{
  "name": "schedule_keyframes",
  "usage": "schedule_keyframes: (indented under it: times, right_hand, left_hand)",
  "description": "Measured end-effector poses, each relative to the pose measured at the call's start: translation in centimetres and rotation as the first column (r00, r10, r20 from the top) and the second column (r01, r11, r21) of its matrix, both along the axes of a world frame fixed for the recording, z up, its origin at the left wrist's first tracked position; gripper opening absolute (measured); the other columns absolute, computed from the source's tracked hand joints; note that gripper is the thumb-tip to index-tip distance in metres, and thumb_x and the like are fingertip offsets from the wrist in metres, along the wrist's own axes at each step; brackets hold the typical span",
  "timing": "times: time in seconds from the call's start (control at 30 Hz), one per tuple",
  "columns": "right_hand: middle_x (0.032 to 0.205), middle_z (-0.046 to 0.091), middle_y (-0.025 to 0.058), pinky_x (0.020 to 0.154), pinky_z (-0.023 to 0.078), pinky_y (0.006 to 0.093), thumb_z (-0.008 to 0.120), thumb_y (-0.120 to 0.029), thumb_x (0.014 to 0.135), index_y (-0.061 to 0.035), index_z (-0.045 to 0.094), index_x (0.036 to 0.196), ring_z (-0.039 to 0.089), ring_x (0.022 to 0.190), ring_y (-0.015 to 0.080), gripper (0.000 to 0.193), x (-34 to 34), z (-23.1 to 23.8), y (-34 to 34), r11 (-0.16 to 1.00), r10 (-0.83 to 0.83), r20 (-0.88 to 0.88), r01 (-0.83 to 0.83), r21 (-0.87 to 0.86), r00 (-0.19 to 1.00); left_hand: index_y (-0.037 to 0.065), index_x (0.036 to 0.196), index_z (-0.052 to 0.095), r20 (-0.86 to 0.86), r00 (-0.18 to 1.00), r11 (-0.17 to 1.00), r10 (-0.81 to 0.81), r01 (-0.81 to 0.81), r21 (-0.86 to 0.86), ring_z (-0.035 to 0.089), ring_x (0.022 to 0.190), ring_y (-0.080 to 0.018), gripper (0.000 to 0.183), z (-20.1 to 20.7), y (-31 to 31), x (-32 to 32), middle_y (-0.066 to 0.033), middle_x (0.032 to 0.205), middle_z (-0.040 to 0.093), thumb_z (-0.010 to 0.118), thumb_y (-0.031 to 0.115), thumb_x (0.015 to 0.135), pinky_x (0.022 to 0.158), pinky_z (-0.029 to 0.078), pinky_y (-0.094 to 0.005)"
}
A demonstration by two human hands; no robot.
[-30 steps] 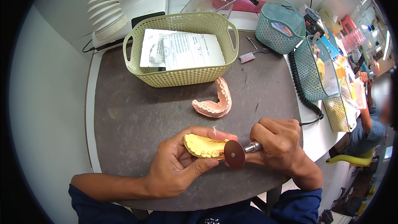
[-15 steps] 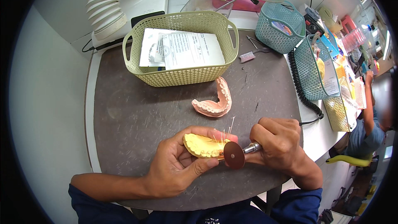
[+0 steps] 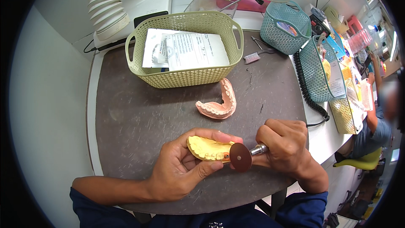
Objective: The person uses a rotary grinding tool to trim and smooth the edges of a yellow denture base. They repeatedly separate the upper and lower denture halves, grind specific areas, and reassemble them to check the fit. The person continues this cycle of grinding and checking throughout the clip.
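Note:
Near the table's front, my left hand is closed around a yellow dental model, its row of teeth toward me. A small dark and orange spot shows on the teeth at the model's right end. My right hand grips a silver rotary handpiece tipped with a dark red-brown cutting disc. The disc stands at the model's right end and hides part of it; whether they touch I cannot tell. Farther back on the table lies a pink horseshoe-shaped dental model, apart from both hands.
A green basket holding papers and packets stands behind the pink model. At the right are a small brush, blue baskets and a coiled black cord. A white ribbed hose rises back left. A co-worker sits far right.
The bright sparks at the disc are gone. The disc has shifted slightly right, so more of the model's right end shows. The co-worker at the far right has moved a little.

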State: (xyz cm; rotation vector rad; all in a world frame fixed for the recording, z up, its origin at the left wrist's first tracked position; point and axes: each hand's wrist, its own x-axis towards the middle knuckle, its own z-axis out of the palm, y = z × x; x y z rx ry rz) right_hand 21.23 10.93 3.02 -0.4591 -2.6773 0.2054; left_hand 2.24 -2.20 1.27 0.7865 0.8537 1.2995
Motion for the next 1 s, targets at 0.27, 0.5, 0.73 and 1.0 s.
schedule_keyframes:
  times: [0.27,0.5,0.73,1.0]
  right_hand:
    - [0.053,0.040,-0.0006,0.039,0.039,0.0288,0.081,-0.054,0.064,-0.0107,0.043,0.058,0.048,0.041,0.0139,0.058,0.03,-0.15,0.04,1.000,0.004,-0.021,-0.004,-0.007,1.000]
    - [0.053,0.039,-0.0006,0.039,0.038,0.0280,0.081,-0.055,0.064,-0.0107,0.043,0.058,0.047,0.040,0.0134,0.058,0.03,-0.10,-0.01,1.000,0.007,-0.002,-0.008,-0.012,1.000]
    - [0.052,0.039,-0.0009,0.038,0.038,0.0279,0.081,-0.056,0.063,-0.0108,0.043,0.057,0.046,0.039,0.0127,0.059,-0.03,-0.07,0.01,1.000,0.011,-0.007,-0.011,0.012,1.000]
    - [0.053,0.039,-0.0010,0.039,0.039,0.0278,0.081,-0.056,0.063,-0.0109,0.044,0.057,0.047,0.040,0.0130,0.059,0.04,-0.09,-0.01,1.000,0.005,0.003,-0.005,0.006,1.000]
  left_hand:
    - [0.000,0.124,0.045,-0.022,1.000,1.000,-0.007,0.007,0.002,0.055,0.123,-0.0292,0.035,0.06,0.02,-0.04,-0.0265,0.127,0.057,0.059,0.002,0.092,0.104,0.046,-0.0412]
    - [0.000,0.124,0.045,0.044,0.999,1.000,0.021,-0.020,-0.006,0.055,0.123,-0.0298,0.034,-0.36,-0.21,0.19,-0.0270,0.127,0.057,0.058,0.000,0.092,0.104,0.046,-0.0413]
    - [0.000,0.124,0.044,-0.041,0.999,1.000,-0.018,0.019,0.021,0.055,0.124,-0.0303,0.034,0.13,0.03,-0.09,-0.0272,0.127,0.056,0.057,-0.001,0.092,0.104,0.046,-0.0420]
    - [0.000,0.124,0.044,-0.039,0.999,0.999,-0.019,0.021,0.033,0.054,0.124,-0.0306,0.034,-0.04,-0.02,-0.10,-0.0276,0.128,0.056,0.057,-0.001,0.092,0.104,0.046,-0.0417]
